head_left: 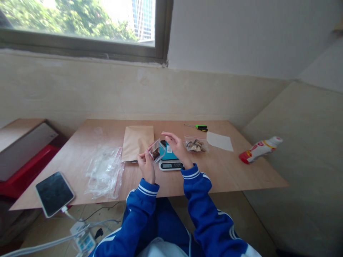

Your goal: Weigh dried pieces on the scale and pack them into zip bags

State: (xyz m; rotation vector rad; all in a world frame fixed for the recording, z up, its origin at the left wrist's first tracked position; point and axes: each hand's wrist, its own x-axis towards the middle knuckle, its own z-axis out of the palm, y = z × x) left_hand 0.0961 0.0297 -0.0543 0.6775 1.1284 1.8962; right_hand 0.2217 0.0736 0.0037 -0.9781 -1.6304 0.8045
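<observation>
My left hand (146, 166) pinches the edge of a small clear zip bag (155, 151) with dark brown pieces inside. The bag is tilted, its mouth towards the right. My right hand (175, 145) reaches over a digital scale (171, 165), fingers stretched out to the left, near the bag's upper end. Between the hands shows the scale's blue top, with a small dark item (163, 143) and a white label on it. The display is too small to read. Right of my right hand lies another zip bag (197, 145) holding pale brown pieces.
A brown paper envelope (138, 141) and a pile of clear bags (105, 173) lie to the left, with a tablet (55, 193) on a cable at the corner. Screwdrivers (200, 127), white paper (219, 141) and a red-and-white bottle (258, 150) are to the right.
</observation>
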